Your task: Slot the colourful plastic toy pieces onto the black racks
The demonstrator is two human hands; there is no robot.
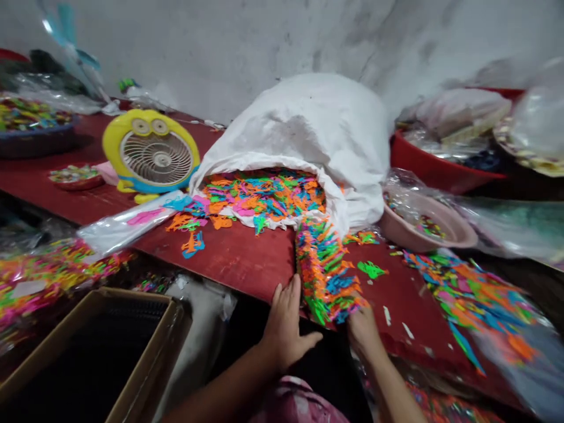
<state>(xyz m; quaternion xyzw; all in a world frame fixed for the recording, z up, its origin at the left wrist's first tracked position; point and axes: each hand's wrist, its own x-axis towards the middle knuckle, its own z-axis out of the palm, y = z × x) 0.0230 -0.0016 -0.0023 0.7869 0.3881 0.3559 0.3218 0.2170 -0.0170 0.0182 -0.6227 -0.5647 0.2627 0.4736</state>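
Starting from the left, an open cardboard box [94, 352] stands below the bench [238, 261], just beside a clear bag of bright plastic pieces [53, 273]. On the bench a yellow desk fan [150, 150] faces the person, and a white sack [304, 129] lies on its side, with many orange, green and blue pieces showing in its mouth. From this mouth a narrow, tangled heap of plastic pieces [326, 273] runs toward the person. Its long axis goes from the sack down to the near edge of the bench, leaning a little to the right, and its near end points at the right hand [362, 329]. This hand touches that end, but its fingers are hidden by the pieces, so one cannot tell if it pinches anything. The left hand [286, 329] lies spread, fingers apart, on the bench edge just beside the heap.

The heap reaches the edge — so a careless push could probably send pieces over it, and because they are tangled, one pull could drag many others along. Further right sit a pink basin [427, 226] and another loose spread of pieces [467, 299].
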